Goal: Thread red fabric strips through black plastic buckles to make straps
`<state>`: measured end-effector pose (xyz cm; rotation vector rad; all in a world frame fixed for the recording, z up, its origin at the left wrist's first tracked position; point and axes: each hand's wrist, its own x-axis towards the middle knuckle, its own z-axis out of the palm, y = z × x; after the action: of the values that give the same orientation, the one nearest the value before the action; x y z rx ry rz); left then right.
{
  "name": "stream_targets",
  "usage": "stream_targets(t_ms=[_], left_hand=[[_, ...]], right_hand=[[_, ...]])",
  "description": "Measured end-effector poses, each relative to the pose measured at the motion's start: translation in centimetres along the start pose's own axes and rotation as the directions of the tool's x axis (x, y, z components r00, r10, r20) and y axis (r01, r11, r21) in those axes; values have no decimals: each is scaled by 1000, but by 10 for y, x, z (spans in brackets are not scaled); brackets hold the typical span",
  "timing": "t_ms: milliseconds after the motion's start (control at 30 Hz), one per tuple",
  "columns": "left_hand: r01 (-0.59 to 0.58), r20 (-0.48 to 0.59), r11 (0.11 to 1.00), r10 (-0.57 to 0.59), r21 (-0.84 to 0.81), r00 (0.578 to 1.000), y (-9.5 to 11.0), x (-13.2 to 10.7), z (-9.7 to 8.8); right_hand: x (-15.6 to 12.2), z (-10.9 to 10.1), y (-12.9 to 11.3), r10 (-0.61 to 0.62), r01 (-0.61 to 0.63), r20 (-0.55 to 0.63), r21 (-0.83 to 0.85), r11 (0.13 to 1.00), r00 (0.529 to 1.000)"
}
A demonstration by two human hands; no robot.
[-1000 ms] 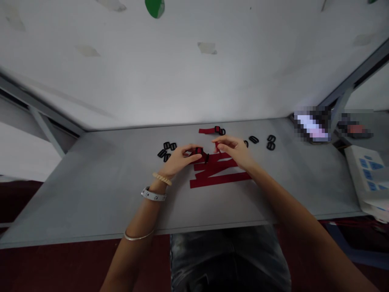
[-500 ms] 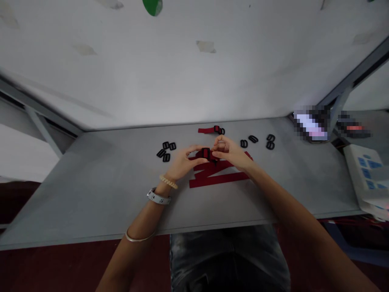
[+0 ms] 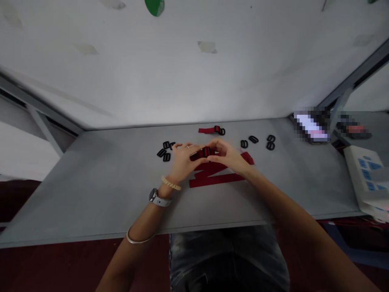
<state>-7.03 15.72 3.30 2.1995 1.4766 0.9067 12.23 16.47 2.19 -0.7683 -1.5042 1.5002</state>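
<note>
Two risks stand out as we look down. Our left hand [image 3: 184, 160] and right hand [image 3: 227, 156] are closed together, their fingertips pinching a black plastic slide [image 3: 206, 152] on a short red webbing strap [image 3: 197, 155], and if that grip eases, the smooth webbing could slip back through the slide's bars. Our hands also sit close above the long red straps [image 3: 212, 180] lying in a zigzag just below, so a careless shift could drag them out of line, and the loose black slides [image 3: 162, 153] just beside our left fingers could get knocked. The held piece sits near the middle of the worktop [image 3: 91, 194], toward its far edge. It looks compact and dark, its bars partly hidden by our fingers, so we cannot tell how the webbing runs through them.
</note>
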Motion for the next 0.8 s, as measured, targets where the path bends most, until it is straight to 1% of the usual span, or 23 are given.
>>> stream_targets(t_ms=[67,133,200,267,333,467,567,633,733,800], left_hand=[[15,20,997,-14,-80,1000,-1,0,0],[50,75,970,-33,-237,997,-3,1,-1],[103,116,911,-62,-399,991,-5,2,-2],[147,108,853,-106,-502,988,-7,2,-1],[179,90,819,-155,-545,984,-10,2,-1],[234,119,778,-203,-583,972,-14,3,-6],[239,141,784,-193,-573,971,-16,3,-14],[199,135,839,-151,-506,979,-16,4,-19],[47,110,948,-13,-315,994,-13,4,-20],[-42,110,985,61,-166,992,-9,3,-15]], right_hand=[[0,1,1,-23,22,-18,-27,999,1000],[1,1,0,-40,39,-51,-32,999,998],[1,-1,-2,-45,43,-79,-29,999,996],[1,-3,-4,-41,38,-96,-27,999,995],[2,-4,-5,-48,44,-105,-37,998,993],[3,-3,-5,-84,78,-95,-59,995,992],[2,-1,-4,-95,90,-80,-66,994,992],[2,-1,-2,-86,82,-71,-62,995,994],[2,-2,1,-97,92,-62,-78,993,993],[3,-2,4,-120,114,-53,-106,988,991]])
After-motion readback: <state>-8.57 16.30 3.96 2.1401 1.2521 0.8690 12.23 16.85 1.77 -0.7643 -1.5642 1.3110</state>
